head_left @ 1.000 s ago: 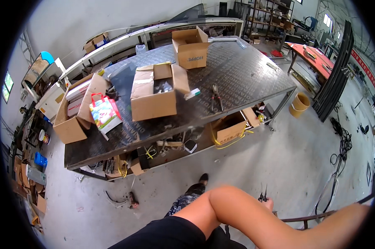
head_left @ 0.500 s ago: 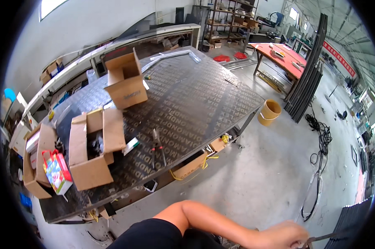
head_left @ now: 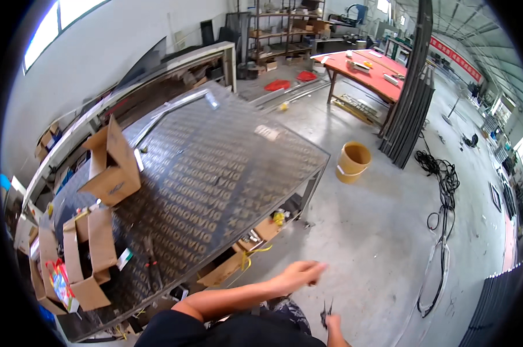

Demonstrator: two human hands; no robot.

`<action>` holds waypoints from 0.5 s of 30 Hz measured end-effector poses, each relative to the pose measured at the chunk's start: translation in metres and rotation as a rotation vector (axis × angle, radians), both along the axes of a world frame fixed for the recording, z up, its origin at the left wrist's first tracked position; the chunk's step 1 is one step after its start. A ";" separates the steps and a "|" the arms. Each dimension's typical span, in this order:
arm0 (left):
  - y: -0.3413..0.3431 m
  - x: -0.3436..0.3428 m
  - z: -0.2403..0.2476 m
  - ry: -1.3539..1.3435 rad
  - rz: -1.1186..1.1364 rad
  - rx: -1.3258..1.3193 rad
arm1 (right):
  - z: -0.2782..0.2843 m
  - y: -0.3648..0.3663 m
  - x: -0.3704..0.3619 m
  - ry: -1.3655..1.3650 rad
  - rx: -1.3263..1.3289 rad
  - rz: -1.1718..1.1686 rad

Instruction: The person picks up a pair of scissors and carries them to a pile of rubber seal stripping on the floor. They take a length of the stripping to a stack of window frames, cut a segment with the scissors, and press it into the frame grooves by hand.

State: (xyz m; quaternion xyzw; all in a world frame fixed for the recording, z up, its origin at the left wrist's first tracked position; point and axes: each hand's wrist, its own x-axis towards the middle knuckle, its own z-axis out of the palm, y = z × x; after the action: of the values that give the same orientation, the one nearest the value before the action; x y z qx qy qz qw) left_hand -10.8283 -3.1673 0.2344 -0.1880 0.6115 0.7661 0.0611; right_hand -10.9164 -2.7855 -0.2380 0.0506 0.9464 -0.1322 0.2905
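My left hand (head_left: 299, 276) is out over the floor beyond the table's front edge, its fingers curled together. Whether anything small is inside them I cannot make out. Lower and to the right, my right hand (head_left: 334, 322) is closed on a dark, thin-pronged object (head_left: 326, 316) pointing upward; its kind is unclear. On the dark printed table (head_left: 232, 168), long red-handled pliers (head_left: 151, 263) lie beside an open cardboard box (head_left: 91, 292). A taller open carton (head_left: 118, 176) stands farther back, and a colourful bag (head_left: 61, 283) sits at the left.
A yellow bucket (head_left: 353, 163) stands on the floor off the table's right corner. Beyond are a red-topped table (head_left: 365, 72) and upright dark bars (head_left: 409, 110). Black cable (head_left: 441, 179) lies coiled at the right. Boxes (head_left: 224, 266) sit under the front edge.
My left hand has moved left and upward, away from the dark rod at the lower right. My right hand with the dark pronged object has come into view. The view has swung right.
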 end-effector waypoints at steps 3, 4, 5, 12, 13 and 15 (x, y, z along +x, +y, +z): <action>-0.044 -0.027 -0.032 0.072 0.250 0.012 | 0.127 -0.186 -0.108 0.199 -0.328 0.227; -0.054 -0.038 -0.028 0.061 0.322 0.007 | 0.184 -0.240 -0.130 0.236 -0.419 0.305; -0.063 -0.051 -0.029 0.055 0.369 0.039 | 0.208 -0.289 -0.155 0.180 -0.419 0.355; -0.088 -0.199 -0.029 0.090 0.480 0.160 | 0.327 -0.523 -0.226 0.082 -0.765 0.580; -0.095 -0.222 -0.030 0.129 0.485 0.135 | 0.318 -0.542 -0.233 0.173 -0.833 0.638; -0.123 -0.259 -0.036 0.227 0.552 0.087 | 0.311 -0.571 -0.250 0.116 -0.927 0.738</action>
State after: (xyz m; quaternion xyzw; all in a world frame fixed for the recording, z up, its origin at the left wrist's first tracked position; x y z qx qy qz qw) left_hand -11.0872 -3.2903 0.1979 -0.2575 0.5066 0.7955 -0.2104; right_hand -11.1669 -3.3563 0.0729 -0.4209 0.7593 -0.4246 0.2569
